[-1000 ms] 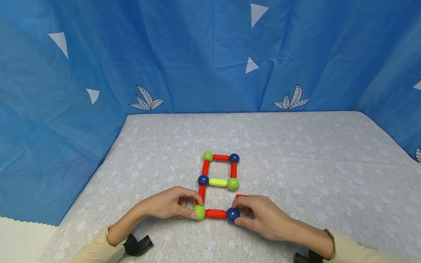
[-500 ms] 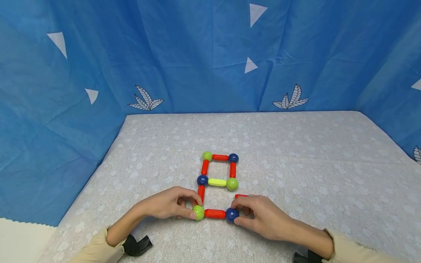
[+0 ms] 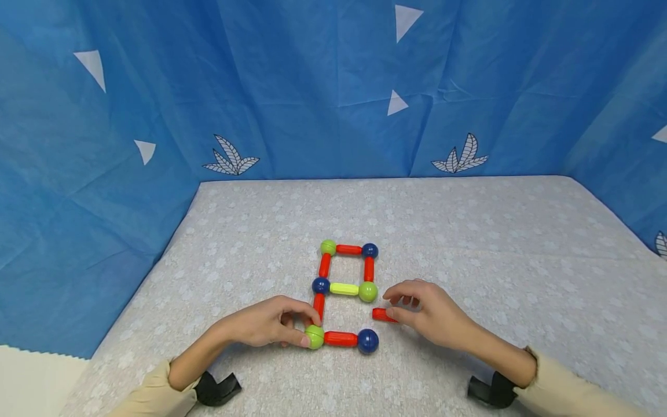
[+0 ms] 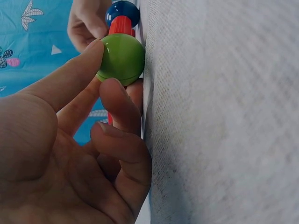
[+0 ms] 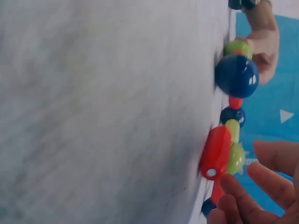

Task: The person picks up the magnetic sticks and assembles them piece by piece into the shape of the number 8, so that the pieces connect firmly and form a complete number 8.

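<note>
My left hand [image 3: 263, 322] pinches a green ball [image 3: 315, 337] between thumb and fingers at the near left corner of a magnetic rod-and-ball figure. A red rod [image 3: 341, 339] joins that ball to a dark blue ball [image 3: 367, 341], which no hand touches. To its right, my right hand [image 3: 435, 315] hovers with parted, bent fingers beside a loose red rod [image 3: 381, 314]. The thumb overlaps this rod's end in the head view; in the right wrist view the rod [image 5: 216, 151] lies on the cloth outside the fingers.
Beyond the hands, the figure continues as a square of red rods, a yellow-green rod [image 3: 345, 289], and blue and green balls [image 3: 367, 292]. Patterned grey cloth [image 3: 495, 231] covers the table. A blue curtain [image 3: 312, 87] hangs behind it and along both sides.
My right hand has let go of the near blue ball and moved away and to the right, over the loose red rod. My left hand keeps its place on the green ball.
</note>
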A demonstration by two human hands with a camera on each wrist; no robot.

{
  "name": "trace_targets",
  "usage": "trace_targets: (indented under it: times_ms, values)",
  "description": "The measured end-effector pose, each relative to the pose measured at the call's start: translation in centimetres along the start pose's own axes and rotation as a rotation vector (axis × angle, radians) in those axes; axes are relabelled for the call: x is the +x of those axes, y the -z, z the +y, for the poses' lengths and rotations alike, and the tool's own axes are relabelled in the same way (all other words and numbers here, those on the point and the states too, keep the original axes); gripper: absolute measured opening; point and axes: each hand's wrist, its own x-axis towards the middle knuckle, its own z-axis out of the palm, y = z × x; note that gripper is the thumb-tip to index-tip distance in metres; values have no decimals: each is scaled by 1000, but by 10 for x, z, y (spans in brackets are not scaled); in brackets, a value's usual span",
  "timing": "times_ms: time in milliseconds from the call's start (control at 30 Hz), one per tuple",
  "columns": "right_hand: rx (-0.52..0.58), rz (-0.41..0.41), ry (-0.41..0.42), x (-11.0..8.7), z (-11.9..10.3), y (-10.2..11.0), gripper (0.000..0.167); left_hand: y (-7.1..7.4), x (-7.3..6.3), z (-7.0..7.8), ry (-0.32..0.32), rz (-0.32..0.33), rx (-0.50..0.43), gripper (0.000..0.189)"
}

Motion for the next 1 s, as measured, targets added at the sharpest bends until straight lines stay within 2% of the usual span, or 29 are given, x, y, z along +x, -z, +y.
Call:
trace_targets:
  times_ms: [233,533,833,1000]
  values:
    - [-6,-72,-51,2,6,2,17,0,0,0,2,1,-2,23]
    - [-73,-160,-63,4,3,0,24,-1,0,-1,2,6,-1,23]
    - [-125,-181,-43,8,-1,2,33,-1,0,0,14,6,-16,23]
    - [-140,-176,-66,9,-2,2,33,0,0,0,20,8,-18,23]
